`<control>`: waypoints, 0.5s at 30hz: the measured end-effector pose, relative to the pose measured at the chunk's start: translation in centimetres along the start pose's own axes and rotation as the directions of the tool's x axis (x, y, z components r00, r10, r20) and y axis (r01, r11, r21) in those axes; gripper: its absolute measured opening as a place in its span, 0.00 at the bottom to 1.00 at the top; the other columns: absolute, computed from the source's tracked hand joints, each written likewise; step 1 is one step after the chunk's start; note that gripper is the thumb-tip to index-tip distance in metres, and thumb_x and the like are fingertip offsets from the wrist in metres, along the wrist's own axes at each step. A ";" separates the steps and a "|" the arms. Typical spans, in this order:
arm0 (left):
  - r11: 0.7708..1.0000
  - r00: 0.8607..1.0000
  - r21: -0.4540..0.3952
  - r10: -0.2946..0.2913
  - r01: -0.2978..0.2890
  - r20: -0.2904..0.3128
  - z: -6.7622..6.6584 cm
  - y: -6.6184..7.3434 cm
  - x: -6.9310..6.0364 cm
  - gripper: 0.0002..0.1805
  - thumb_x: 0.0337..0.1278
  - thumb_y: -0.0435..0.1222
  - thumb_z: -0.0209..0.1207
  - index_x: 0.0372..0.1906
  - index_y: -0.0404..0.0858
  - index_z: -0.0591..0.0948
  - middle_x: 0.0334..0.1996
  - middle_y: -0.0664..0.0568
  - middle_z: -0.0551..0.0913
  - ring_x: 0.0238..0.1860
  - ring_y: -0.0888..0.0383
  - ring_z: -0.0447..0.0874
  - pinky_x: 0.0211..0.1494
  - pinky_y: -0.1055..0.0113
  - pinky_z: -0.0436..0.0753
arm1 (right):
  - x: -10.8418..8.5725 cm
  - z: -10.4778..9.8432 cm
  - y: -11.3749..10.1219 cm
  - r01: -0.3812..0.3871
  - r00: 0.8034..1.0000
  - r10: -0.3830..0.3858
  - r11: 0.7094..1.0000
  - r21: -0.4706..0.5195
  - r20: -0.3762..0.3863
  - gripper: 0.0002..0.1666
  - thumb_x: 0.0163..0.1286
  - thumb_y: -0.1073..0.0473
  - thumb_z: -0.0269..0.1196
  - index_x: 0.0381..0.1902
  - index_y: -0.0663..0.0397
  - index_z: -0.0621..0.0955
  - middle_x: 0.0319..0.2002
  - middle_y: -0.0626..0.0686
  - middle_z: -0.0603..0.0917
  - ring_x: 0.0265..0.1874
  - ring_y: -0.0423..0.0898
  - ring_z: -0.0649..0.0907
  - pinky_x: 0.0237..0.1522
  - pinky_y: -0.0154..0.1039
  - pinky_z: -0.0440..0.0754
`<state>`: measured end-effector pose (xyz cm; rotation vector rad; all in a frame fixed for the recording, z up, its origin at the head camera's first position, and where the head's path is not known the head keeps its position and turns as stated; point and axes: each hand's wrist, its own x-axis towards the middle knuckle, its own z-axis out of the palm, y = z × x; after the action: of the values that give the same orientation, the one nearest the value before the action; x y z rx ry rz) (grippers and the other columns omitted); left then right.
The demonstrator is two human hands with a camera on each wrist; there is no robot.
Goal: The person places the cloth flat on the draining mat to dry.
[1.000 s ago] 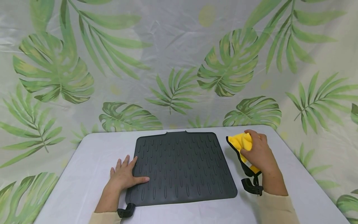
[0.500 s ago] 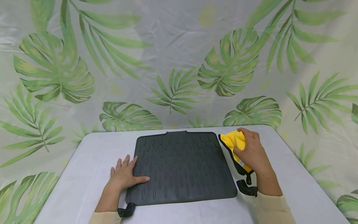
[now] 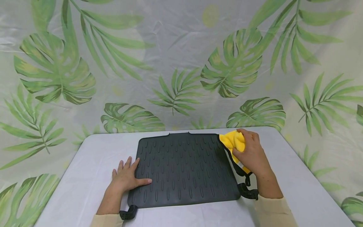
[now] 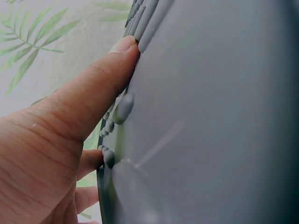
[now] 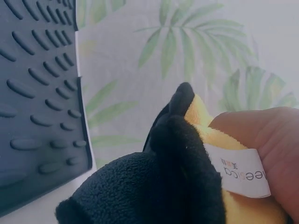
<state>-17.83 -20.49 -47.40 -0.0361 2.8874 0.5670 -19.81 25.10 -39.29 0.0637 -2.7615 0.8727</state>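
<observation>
A dark grey mat point(image 3: 181, 170) with raised oval ridges lies on the white table. My left hand point(image 3: 124, 179) rests at its left edge, fingers spread, with the thumb on the mat's surface. In the left wrist view that thumb point(image 4: 93, 88) lies against the ridged face. My right hand point(image 3: 250, 154) grips a bunched yellow cloth point(image 3: 233, 141) with black edging, over the mat's upper right side. Up close, the right wrist view shows the cloth's black fleece side point(image 5: 126, 191) and a white label point(image 5: 238, 170) beside the thumb.
The white tabletop point(image 3: 93, 157) surrounds the mat, its back edge just behind it. A leaf-patterned curtain point(image 3: 175, 63) hangs behind the table. Black wrist mounts point(image 3: 129, 212) sit on both wrists.
My right hand has moved left with the yellow cloth, from beside the mat to its right edge. The left hand and the mat have stayed in place.
</observation>
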 end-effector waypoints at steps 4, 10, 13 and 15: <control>1.000 1.000 0.000 0.001 -0.001 -0.002 0.0 0.0 0.0 0.68 0.37 0.72 0.70 0.81 0.40 0.59 0.81 0.29 0.49 0.79 0.22 0.39 0.73 0.21 0.45 | 0.0 0.3 -0.1 0.024 1.000 -0.024 1.000 0.016 -0.016 0.44 0.64 0.59 0.68 0.76 0.47 0.64 0.69 0.69 0.61 0.42 0.60 0.79 0.35 0.42 0.81; 1.000 1.000 0.002 0.002 -0.002 -0.004 0.0 0.0 0.0 0.68 0.36 0.72 0.71 0.81 0.40 0.59 0.81 0.29 0.49 0.79 0.22 0.39 0.73 0.21 0.45 | 0.0 1.0 -0.5 0.054 0.998 -0.054 0.998 0.018 -0.030 0.43 0.64 0.59 0.68 0.75 0.46 0.65 0.69 0.67 0.62 0.43 0.60 0.79 0.37 0.45 0.82; 1.000 1.000 0.005 -0.001 0.001 -0.001 0.0 0.0 0.0 0.69 0.36 0.72 0.70 0.81 0.40 0.59 0.81 0.29 0.49 0.79 0.22 0.39 0.74 0.21 0.45 | 0.0 1.5 -0.9 0.071 0.997 -0.070 0.997 0.016 -0.041 0.44 0.64 0.59 0.69 0.75 0.44 0.65 0.69 0.66 0.62 0.44 0.60 0.80 0.39 0.48 0.84; 1.000 1.000 0.004 -0.003 0.003 0.002 0.0 0.1 0.0 0.69 0.36 0.72 0.70 0.81 0.40 0.59 0.81 0.30 0.48 0.79 0.23 0.39 0.74 0.21 0.45 | -0.1 1.7 -1.1 0.081 0.996 -0.081 0.997 0.019 -0.048 0.44 0.63 0.59 0.69 0.75 0.44 0.65 0.69 0.65 0.63 0.44 0.61 0.80 0.40 0.52 0.86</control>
<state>-17.84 -20.45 -47.34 -0.0387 2.8865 0.5607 -20.01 23.17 -40.05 0.1557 -2.6863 0.8701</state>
